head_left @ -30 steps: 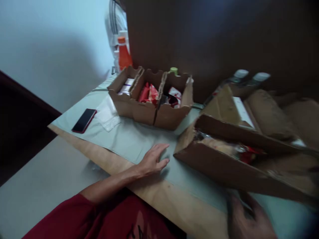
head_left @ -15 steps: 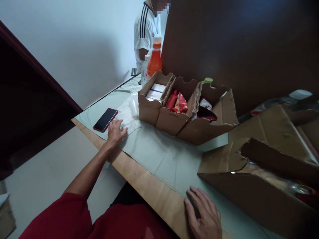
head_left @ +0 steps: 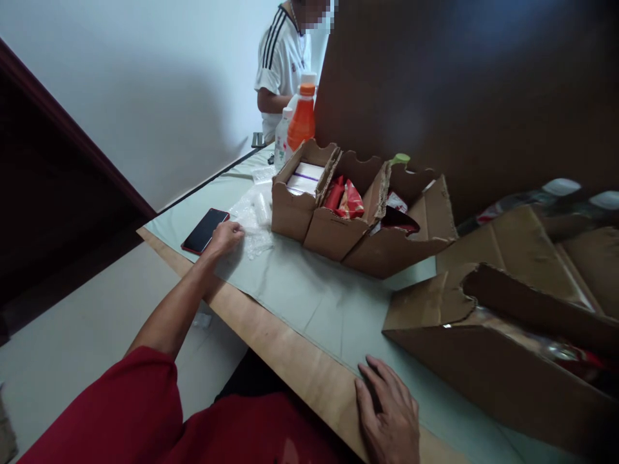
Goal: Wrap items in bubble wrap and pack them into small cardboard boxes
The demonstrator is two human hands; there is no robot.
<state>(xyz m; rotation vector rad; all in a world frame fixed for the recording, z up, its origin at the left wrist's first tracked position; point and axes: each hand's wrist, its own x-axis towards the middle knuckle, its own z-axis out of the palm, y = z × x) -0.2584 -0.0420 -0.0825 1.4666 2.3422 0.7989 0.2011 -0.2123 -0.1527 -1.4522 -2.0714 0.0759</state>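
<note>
Left hand (head_left: 227, 235), arm stretched across to the left centre of the frame, rests on the tabletop (head_left: 300, 296) with its fingers curled down onto the near-left edge of a clear plastic bag (head_left: 252, 222). The knuckles hide the fingertips, so I cannot tell whether the film is pinched or only touched. The bag lies to the right of that hand and slightly higher in the frame. It is crumpled flat on the pale covering. Its spread runs from the hand toward the upper right, and its far edge reaches the front wall of the three-compartment cardboard tray (head_left: 333, 235). The crumpling leaves no clear long axis, though a small pale roll shows inside it.

A phone (head_left: 206, 231) lies just left of the same hand, face up. Its long axis slants from lower left to upper right, and its upper right corner is near the wrist.

The right hand (head_left: 387, 415) is well apart from the bag, at the bottom centre of the frame. It lies palm down with fingers spread at the wooden edge of the tabletop and holds nothing, just beside the large carton (head_left: 488, 370). The left hand is by far the nearer to the bag.

At the top of the frame an orange bottle (head_left: 300, 122) stands behind the tray, with a person in a white shirt (head_left: 280, 61) beyond it.
</note>
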